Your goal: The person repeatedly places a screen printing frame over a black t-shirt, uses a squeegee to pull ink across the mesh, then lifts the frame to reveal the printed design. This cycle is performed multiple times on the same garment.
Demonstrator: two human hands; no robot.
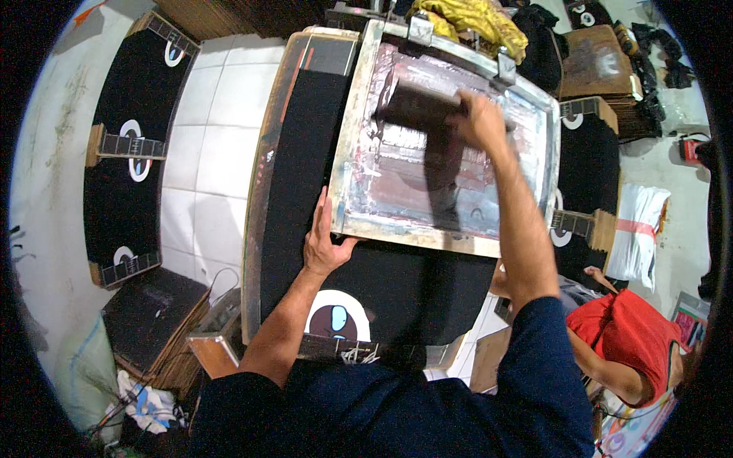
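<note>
A screen printing frame point(427, 243) with a pale, paint-stained border lies tilted over a long board covered in black fabric point(294, 164). My left hand point(327, 248) holds its near left corner, fingers stretched along the left side and thumb at the near edge. My right hand point(482, 122) grips a wide dark squeegee point(418, 105) on the mesh point(397, 179), toward the far side. The hand is slightly blurred, and the squeegee's lower edge is hard to make out. Below the frame, a white ring print with a brown centre point(336, 319) shows on the fabric.
Metal hinge clamps point(420, 29) hold the frame's far edge, beside a yellow cloth point(481, 27). More black printed panels point(122, 179) lie left and right. A person in a red top point(622, 340) is close at my right. White folded cloth point(637, 233) lies beyond.
</note>
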